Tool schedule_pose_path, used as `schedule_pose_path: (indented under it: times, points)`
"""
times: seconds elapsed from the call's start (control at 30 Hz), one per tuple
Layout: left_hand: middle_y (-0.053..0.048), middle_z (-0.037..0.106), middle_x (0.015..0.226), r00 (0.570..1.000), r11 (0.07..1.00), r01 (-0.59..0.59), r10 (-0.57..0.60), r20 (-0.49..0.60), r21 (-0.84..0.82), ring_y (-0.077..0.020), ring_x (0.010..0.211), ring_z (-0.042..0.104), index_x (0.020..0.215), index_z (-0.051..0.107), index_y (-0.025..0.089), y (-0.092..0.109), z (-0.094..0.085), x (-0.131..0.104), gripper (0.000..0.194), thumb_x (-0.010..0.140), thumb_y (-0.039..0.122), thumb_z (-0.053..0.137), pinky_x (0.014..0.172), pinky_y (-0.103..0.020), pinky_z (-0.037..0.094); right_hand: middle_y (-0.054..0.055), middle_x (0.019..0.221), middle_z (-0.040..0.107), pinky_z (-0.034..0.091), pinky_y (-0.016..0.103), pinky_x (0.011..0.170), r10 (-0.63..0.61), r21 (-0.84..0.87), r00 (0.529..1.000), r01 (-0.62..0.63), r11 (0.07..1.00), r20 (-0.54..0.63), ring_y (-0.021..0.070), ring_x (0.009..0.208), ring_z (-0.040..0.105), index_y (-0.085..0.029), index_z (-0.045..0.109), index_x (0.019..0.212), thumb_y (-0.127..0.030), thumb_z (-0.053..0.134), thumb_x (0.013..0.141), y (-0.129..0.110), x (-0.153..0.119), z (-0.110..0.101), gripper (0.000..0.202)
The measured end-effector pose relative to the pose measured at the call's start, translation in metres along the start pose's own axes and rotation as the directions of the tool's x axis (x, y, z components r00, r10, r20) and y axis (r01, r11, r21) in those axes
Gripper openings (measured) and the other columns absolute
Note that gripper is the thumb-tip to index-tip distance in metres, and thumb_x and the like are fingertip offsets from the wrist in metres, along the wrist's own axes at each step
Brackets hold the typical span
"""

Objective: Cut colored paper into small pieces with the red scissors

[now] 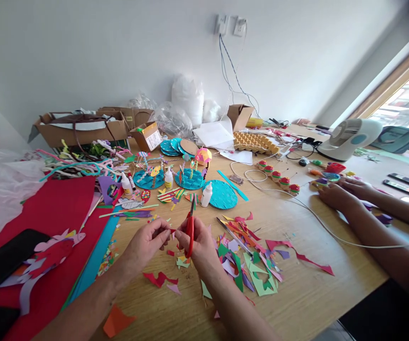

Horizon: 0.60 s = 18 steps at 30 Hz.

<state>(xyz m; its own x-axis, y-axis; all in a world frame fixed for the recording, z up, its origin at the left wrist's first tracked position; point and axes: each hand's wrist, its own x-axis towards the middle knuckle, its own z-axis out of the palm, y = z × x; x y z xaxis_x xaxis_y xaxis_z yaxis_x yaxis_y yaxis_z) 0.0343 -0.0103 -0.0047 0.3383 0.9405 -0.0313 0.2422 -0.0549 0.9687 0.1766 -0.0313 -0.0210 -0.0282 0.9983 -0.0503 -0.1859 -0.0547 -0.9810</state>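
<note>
Near the front middle of the table, my left hand (151, 237) is closed in a pinch on a tiny piece of red paper (172, 230). Close on its right, my right hand (201, 244) is wrapped round red-handled scissors (190, 231), whose dark blades point up and away from me. The thumb and fingertips of that hand also meet the red paper's other end. Below lie a wavy red paper scrap (159, 279) and small coloured bits. Right of my hands spreads a heap of paper offcuts (240, 270).
Beyond my hands stand a white glue bottle (206, 195) and a blue disc (222, 195). Red paper sheets (48, 208) and a black phone-like object (10, 263) lie left. Another person's hands (339, 195) work at right, near a white cable (318, 225) and a fan (349, 137).
</note>
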Motion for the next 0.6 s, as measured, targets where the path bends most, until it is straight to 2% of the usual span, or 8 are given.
schedule_pose_path:
  times: [0.13, 0.23, 0.3, 0.4, 0.6]
  points:
    - [0.005, 0.05, 0.056, 0.998, 0.998, 0.026, -0.029, -0.053, -0.061, -0.011, 0.053, 0.048, 0.069, 0.052, 0.018, 0.01, -0.006, -0.004, 0.014, 0.076, 0.03, 0.051, 0.05, -0.022, 0.039, -0.006, 0.057, 0.043, 0.032, 0.019, 0.045, 0.021, -0.321, 0.993, 0.019, 0.947, 0.12, 0.0087, 0.049, 0.043, -0.019, 0.044, 0.068, -0.03, 0.051, 0.078, -0.01, -0.012, -0.008, 0.017]
    - [0.005, 0.052, 0.058, 0.996, 0.995, 0.027, -0.035, -0.078, -0.099, -0.0108, 0.055, 0.05, 0.07, 0.05, 0.018, 0.017, -0.009, -0.007, 0.014, 0.078, 0.03, 0.05, 0.052, -0.021, 0.041, -0.006, 0.054, 0.04, 0.026, 0.019, 0.046, 0.012, -0.534, 0.981, 0.094, 0.84, 0.192, 0.0081, 0.05, 0.035, -0.018, 0.043, 0.064, -0.026, 0.045, 0.083, -0.014, -0.022, -0.013, 0.02]
    - [0.005, 0.052, 0.059, 0.996, 0.991, 0.034, -0.044, -0.08, -0.129, -0.0103, 0.055, 0.05, 0.071, 0.049, 0.018, 0.02, -0.01, -0.008, 0.014, 0.079, 0.029, 0.049, 0.052, -0.021, 0.042, -0.006, 0.054, 0.04, 0.023, 0.02, 0.046, 0.017, -0.633, 0.98, 0.114, 0.766, 0.198, 0.0081, 0.05, 0.033, -0.018, 0.044, 0.065, -0.026, 0.044, 0.084, -0.014, -0.027, -0.015, 0.021]
    - [0.005, 0.053, 0.059, 0.996, 0.987, 0.039, -0.051, -0.073, -0.157, -0.01, 0.055, 0.051, 0.071, 0.049, 0.018, 0.022, -0.01, -0.009, 0.013, 0.08, 0.028, 0.049, 0.052, -0.021, 0.042, -0.005, 0.055, 0.042, 0.021, 0.02, 0.046, 0.013, -0.714, 0.982, 0.128, 0.688, 0.188, 0.0082, 0.051, 0.033, -0.018, 0.045, 0.067, -0.027, 0.043, 0.085, -0.013, -0.03, -0.014, 0.02]
    - [0.004, 0.054, 0.059, 0.995, 0.981, 0.03, -0.047, -0.087, -0.189, -0.0102, 0.056, 0.051, 0.07, 0.05, 0.018, 0.025, -0.006, -0.012, 0.013, 0.079, 0.027, 0.051, 0.053, -0.021, 0.042, -0.004, 0.055, 0.045, 0.019, 0.021, 0.046, -0.03, -0.781, 0.98, 0.174, 0.599, 0.195, 0.0085, 0.049, 0.032, -0.018, 0.046, 0.067, -0.025, 0.045, 0.083, -0.017, -0.031, -0.007, 0.017]
